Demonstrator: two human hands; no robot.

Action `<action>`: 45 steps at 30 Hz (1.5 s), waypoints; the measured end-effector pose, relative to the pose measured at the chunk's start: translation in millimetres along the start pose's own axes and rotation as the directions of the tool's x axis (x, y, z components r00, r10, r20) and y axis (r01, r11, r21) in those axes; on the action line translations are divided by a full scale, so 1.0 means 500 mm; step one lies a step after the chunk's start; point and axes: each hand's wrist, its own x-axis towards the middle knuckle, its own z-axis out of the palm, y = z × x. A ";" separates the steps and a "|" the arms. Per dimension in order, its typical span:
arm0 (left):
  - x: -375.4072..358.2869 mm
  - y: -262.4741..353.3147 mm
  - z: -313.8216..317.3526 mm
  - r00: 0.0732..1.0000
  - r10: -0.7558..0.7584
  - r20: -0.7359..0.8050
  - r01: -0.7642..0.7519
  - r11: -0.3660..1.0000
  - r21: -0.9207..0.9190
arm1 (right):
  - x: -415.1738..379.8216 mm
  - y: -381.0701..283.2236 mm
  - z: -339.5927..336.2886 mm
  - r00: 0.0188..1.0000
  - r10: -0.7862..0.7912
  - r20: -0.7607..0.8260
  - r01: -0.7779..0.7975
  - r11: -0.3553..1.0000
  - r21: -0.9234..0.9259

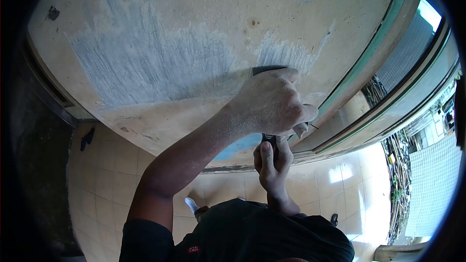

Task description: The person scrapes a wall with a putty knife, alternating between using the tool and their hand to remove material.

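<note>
My left hand (272,99), dusted with pale powder, is curled at the wall (194,0). A dark flat edge of what looks like a scraper (268,70) shows above its knuckles, against the wall. Just below, my right hand (274,162) pinches a black handle (268,138) between thumb and fingers. The part joining edge and handle is hidden behind my left hand, but they line up as one tool. Streaky grey-white scratched patches (150,58) cover the wall to the left, and a smaller patch (286,51) lies just above the edge.
A green-trimmed window frame (371,51) borders the wall on the right. Below is a tiled floor (111,174) with dark footwear (87,138) at the left and another piece (334,219) at the right. A heap of sticks (399,189) lies outside. A dark doorway (36,165) stands left.
</note>
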 end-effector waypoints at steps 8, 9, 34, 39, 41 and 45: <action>0.013 0.000 0.007 0.999 -0.052 -0.006 0.052 0.998 0.019 | 0.023 -0.018 -0.017 0.999 0.041 0.021 -0.040 0.999 -0.020; 0.019 -0.001 0.005 0.997 -0.064 -0.032 0.065 0.998 0.019 | 0.025 -0.014 -0.018 0.998 0.055 0.024 -0.054 0.998 -0.019; 0.010 -0.005 -0.026 0.998 0.026 -0.062 -0.039 0.977 -0.211 | -0.006 -0.084 0.025 0.987 0.140 -0.080 -0.145 0.988 -0.058; -0.013 -0.003 -0.009 0.989 0.080 -0.127 -0.111 0.958 -0.263 | -0.033 -0.067 0.036 0.971 0.216 -0.104 -0.218 0.976 -0.006; -0.014 -0.006 -0.001 0.992 0.095 -0.077 -0.113 0.953 -0.280 | -0.030 -0.060 0.040 0.958 0.230 -0.170 -0.229 0.973 0.025; -0.024 -0.009 0.003 0.965 0.106 -0.242 -0.184 0.926 -0.331 | -0.034 -0.058 0.037 0.950 0.243 -0.197 -0.243 0.970 0.027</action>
